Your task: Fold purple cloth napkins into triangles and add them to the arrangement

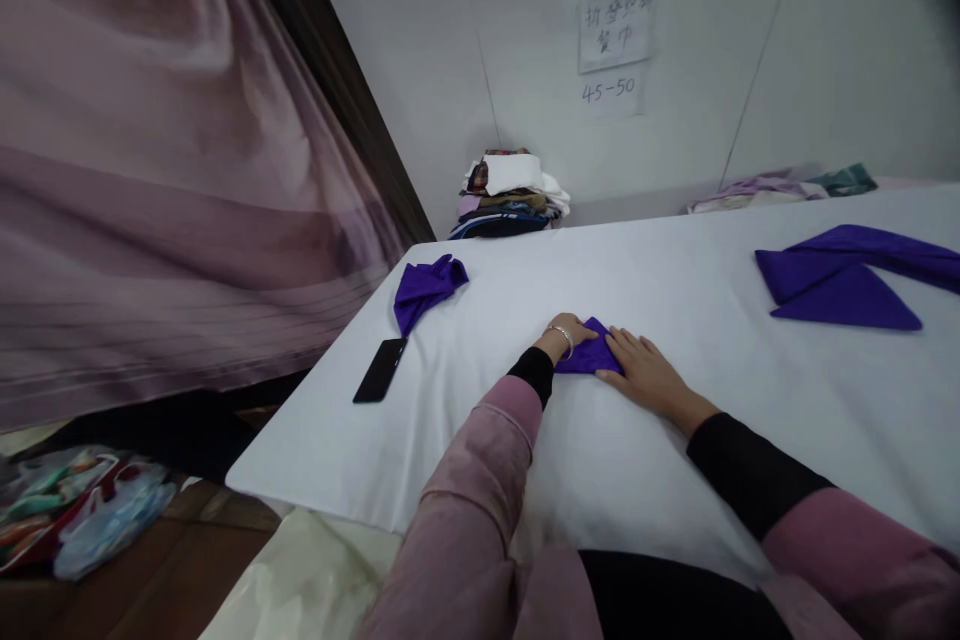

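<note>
A small folded purple napkin (589,357) lies on the white-covered table in front of me, its upper corner pointing away. My left hand (571,328), with a silver bracelet at the wrist, is at the napkin's left side, fingers drawn together on the cloth. Part of its grip is hidden by the hand itself. On the right edge of the same napkin my right hand (643,368) rests flat, fingers stretched out and pressing down. Another purple napkin (427,290), shaped into a bundle, sits to the left. Farther right lies a loosely folded purple cloth (844,285).
A black phone (380,370) lies near the left edge of the white tablecloth (322,460). Behind the table stands a stack of folded clothes (510,195), with more cloth (780,188) at right. A pink curtain (165,170) hangs left; plastic bags (112,520) lie below.
</note>
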Demonstrator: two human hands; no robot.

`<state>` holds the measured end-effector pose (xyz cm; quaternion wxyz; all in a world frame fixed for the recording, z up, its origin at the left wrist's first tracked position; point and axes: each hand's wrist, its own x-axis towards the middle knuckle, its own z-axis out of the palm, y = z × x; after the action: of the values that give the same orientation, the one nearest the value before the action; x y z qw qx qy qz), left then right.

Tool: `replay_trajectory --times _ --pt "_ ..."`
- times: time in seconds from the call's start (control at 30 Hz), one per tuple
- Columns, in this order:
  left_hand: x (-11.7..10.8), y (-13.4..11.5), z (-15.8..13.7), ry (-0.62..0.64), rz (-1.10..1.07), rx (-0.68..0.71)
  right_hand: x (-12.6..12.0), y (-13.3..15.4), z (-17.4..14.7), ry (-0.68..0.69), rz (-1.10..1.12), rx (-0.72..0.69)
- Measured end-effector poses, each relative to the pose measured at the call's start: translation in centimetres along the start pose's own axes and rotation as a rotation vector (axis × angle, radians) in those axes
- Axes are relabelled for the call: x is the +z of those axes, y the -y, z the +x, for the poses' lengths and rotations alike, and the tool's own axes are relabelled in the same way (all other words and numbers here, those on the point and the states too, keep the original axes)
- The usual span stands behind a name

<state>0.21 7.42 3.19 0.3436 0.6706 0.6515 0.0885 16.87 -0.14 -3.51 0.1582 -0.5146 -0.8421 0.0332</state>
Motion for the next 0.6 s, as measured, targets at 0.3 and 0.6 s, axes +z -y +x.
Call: replay_trajectory --times 0.3,0.6 --pt "-0.4 0.2 -0.5 0.077 -0.096 0.007 -1.0 0.5 -0.1 0.017 0.146 0.045" --pt "-0.5 1.6 -2.5 0.201 -0.478 0.131 -1.6 -0.7 0.2 -0.105 0.666 0.28"
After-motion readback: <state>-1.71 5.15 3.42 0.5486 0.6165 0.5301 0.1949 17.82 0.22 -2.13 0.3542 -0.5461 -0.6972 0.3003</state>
